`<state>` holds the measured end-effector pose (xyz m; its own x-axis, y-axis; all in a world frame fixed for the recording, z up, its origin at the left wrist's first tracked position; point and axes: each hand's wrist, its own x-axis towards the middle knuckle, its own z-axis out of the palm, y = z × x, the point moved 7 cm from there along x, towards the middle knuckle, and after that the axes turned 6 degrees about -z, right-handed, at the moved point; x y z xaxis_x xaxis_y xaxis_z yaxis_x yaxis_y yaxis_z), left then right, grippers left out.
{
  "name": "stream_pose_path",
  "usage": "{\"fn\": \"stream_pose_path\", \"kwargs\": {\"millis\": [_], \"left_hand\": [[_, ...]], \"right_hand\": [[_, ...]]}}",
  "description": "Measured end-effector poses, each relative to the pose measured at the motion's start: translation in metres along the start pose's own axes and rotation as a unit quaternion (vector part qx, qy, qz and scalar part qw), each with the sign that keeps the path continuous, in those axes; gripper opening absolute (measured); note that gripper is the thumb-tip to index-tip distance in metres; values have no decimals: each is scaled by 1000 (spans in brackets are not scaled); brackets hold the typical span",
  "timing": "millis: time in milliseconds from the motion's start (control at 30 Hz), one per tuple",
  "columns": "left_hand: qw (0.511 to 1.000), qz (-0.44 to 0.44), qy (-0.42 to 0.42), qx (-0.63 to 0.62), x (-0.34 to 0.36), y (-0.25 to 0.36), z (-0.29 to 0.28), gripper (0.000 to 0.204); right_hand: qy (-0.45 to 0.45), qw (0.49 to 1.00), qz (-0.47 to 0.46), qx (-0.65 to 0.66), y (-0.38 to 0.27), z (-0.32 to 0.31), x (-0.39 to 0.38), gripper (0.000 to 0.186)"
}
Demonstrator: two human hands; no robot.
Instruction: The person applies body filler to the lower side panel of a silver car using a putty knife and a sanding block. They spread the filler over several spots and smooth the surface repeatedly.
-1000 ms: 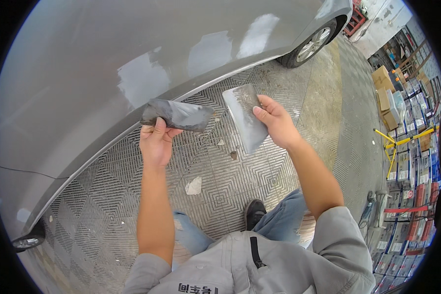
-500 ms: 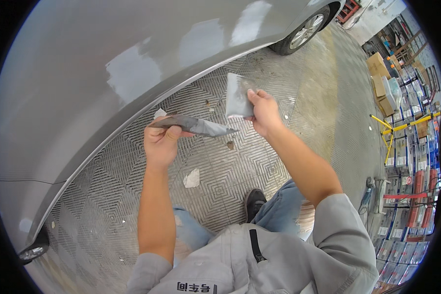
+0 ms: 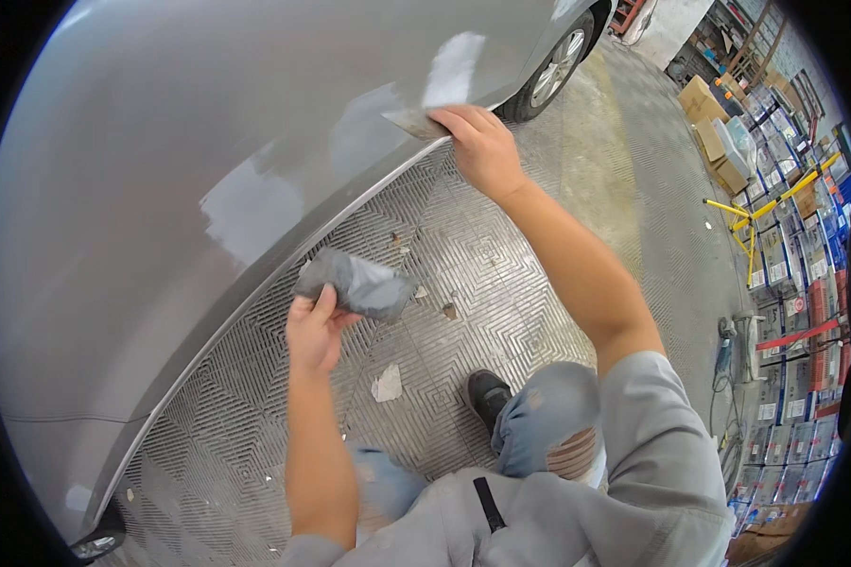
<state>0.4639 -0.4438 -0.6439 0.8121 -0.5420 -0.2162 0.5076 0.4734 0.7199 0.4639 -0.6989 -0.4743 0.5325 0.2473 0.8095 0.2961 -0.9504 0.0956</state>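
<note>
My right hand (image 3: 485,156) is closed on a thin, flat putty spreader (image 3: 412,123), its blade at the lower part of the grey car door panel (image 3: 151,132). Whether the blade touches the paint is hard to tell. Pale filler patches show on the panel: a left patch (image 3: 255,210), a middle patch (image 3: 362,129) and a right patch (image 3: 452,71), the spreader lying close to the last two. Lower down, my left hand (image 3: 315,335) pinches a dark flat plate (image 3: 355,283) smeared with light grey putty, somewhat blurred and apart from the car.
The car's wheel (image 3: 556,71) stands at the far right end of the panel. Paper scraps (image 3: 387,383) lie on the ribbed floor mat (image 3: 425,331). To the right are a yellow stand (image 3: 752,222), cardboard boxes (image 3: 704,102), a shelf of packages (image 3: 790,387) and a corded tool (image 3: 725,354).
My right hand has moved up and forward with the spreader to the car panel. My left hand has lowered slightly and tilted the plate, so its putty-smeared face shows more.
</note>
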Motion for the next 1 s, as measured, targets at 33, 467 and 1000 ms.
{"fn": "stream_pose_path", "kwargs": {"millis": [33, 467, 1000], "left_hand": [[1000, 9, 0, 12, -4, 5, -3, 20], [992, 85, 55, 81, -68, 35, -37, 23], [989, 104, 79, 74, -55, 41, -24, 24]], "right_hand": [[46, 998, -43, -13, -2, -1, 8, 35], [178, 977, -119, -8, 1, 43, 14, 36], [38, 993, -65, 87, 1, 90, -73, 40]]}}
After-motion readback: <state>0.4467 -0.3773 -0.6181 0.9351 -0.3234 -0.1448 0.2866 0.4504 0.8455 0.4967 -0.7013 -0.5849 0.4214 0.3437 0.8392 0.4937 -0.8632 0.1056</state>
